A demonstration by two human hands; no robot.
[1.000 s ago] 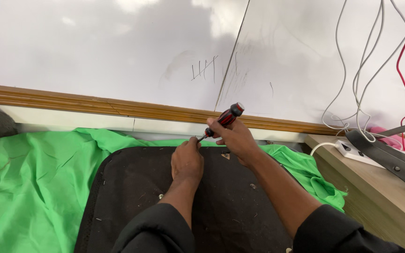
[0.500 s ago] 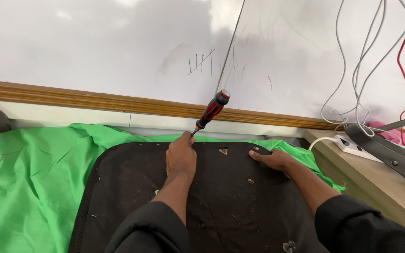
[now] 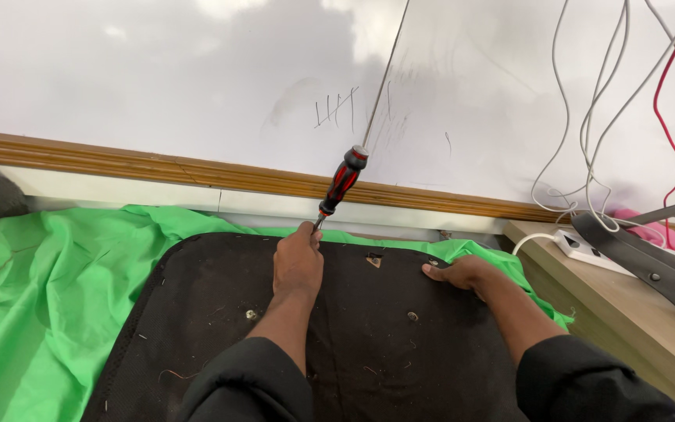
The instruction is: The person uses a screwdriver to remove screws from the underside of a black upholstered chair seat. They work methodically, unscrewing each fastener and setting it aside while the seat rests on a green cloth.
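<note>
Head view: green cloth (image 3: 48, 297) below whiteboard (image 3: 158, 78)

White wall (image 3: 158, 78) (glossy) above wooden trim (image 3: 119, 166).

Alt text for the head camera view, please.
The left hand grips a red-and-black screwdriver by its shaft at the far edge of a black fabric-covered panel; the right hand rests flat on it. Green cloth lies underneath, below a whiteboard.

Padded panel (image 3: 369, 328) on cloth (image 3: 48, 297), wall (image 3: 197, 86) behind, bench (image 3: 634, 305) with power strip (image 3: 587, 244) at right
</note>
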